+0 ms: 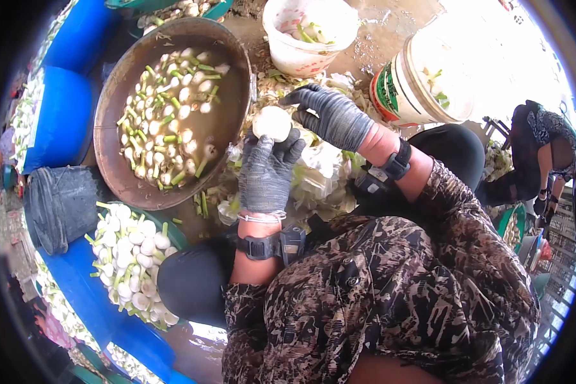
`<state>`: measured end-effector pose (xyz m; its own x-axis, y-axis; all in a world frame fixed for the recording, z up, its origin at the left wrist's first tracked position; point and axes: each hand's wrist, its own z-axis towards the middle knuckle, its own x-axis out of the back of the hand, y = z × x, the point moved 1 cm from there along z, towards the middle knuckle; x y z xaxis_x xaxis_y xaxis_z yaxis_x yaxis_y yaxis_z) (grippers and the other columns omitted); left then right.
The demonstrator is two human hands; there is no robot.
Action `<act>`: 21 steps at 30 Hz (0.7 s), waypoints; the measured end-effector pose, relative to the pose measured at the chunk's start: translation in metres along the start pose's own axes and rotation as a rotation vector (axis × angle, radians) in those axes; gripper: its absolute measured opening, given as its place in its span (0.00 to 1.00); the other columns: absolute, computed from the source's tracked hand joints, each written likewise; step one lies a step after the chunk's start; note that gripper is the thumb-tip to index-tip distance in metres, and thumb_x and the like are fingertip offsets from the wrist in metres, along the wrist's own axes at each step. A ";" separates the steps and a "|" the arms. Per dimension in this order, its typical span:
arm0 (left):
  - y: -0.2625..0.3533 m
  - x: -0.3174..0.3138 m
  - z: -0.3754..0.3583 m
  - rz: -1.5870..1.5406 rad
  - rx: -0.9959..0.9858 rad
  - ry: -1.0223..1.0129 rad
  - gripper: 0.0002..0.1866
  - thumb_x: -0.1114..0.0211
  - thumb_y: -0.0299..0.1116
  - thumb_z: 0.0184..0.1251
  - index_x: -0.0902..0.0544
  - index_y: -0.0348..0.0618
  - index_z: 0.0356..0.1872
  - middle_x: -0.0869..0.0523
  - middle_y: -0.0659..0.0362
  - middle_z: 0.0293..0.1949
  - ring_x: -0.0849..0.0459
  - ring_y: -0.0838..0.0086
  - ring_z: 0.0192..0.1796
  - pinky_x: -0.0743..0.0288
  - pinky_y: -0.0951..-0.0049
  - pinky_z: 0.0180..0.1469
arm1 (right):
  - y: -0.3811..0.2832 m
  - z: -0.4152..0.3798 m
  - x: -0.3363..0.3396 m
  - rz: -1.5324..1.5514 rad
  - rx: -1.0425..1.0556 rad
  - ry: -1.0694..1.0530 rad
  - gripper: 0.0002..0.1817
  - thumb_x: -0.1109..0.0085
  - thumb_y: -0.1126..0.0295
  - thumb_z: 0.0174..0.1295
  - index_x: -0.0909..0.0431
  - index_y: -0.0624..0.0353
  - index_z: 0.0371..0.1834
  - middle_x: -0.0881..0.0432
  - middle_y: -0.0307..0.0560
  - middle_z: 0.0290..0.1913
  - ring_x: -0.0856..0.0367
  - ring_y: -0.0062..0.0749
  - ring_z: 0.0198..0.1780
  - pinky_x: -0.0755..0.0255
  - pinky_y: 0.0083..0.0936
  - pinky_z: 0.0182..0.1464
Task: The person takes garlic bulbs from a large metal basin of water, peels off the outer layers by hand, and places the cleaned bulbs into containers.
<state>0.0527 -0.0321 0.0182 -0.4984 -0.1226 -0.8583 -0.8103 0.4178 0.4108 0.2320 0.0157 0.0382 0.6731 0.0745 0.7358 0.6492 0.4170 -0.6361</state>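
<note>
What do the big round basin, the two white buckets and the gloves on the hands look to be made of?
Basin: probably metal, a dull brown, rust-toned wall with a thin rolled rim. Buckets: likely plastic, smooth glossy white walls, one with a printed label. Gloves on the left hand and right hand: grey knitted fabric with a visible weave, possibly coated.

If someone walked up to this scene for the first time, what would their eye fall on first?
Most likely the white bulb at the centre, gripped by the gloved left hand while the gloved right hand curls over it from the right. Next, the wide brown basin at upper left, full of murky water with floating white bulbs and green stalk pieces. Blue containers line the left edge, and white buckets stand at the top.
</note>
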 end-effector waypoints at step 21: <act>0.008 -0.005 -0.005 0.103 -0.108 -0.051 0.17 0.44 0.35 0.72 0.27 0.42 0.59 0.19 0.52 0.48 0.18 0.64 0.43 0.21 0.59 0.53 | 0.044 -0.013 0.021 -0.197 -0.488 0.088 0.10 0.43 0.64 0.59 0.19 0.60 0.35 0.16 0.59 0.32 0.17 0.53 0.35 0.23 0.40 0.42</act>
<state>0.0469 -0.0324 0.0269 -0.5664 -0.0369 -0.8233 -0.7856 0.3259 0.5259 0.2797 0.0239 0.0222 0.5355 -0.0474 0.8432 0.8414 -0.0555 -0.5375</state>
